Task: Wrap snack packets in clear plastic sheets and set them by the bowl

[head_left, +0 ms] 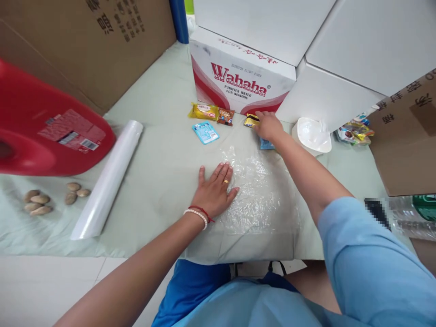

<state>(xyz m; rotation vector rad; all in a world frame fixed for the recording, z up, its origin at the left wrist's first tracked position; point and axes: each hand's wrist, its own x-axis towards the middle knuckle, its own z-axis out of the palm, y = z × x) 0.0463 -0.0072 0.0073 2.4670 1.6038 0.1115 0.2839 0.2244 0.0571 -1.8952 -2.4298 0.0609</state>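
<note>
My left hand lies flat with fingers spread on the left edge of a clear plastic sheet spread on the pale green table cover. My right hand reaches far forward and its fingers close on a yellow and black snack packet in front of the Wahaha box. A light blue packet peeks out under that wrist. To the left lie a yellow packet, a small brown packet and a blue sachet.
A roll of clear film lies diagonally at the left, beside a large red jug and several nuts. A white bowl and more snack packets sit at the right. Cardboard and white boxes wall the back.
</note>
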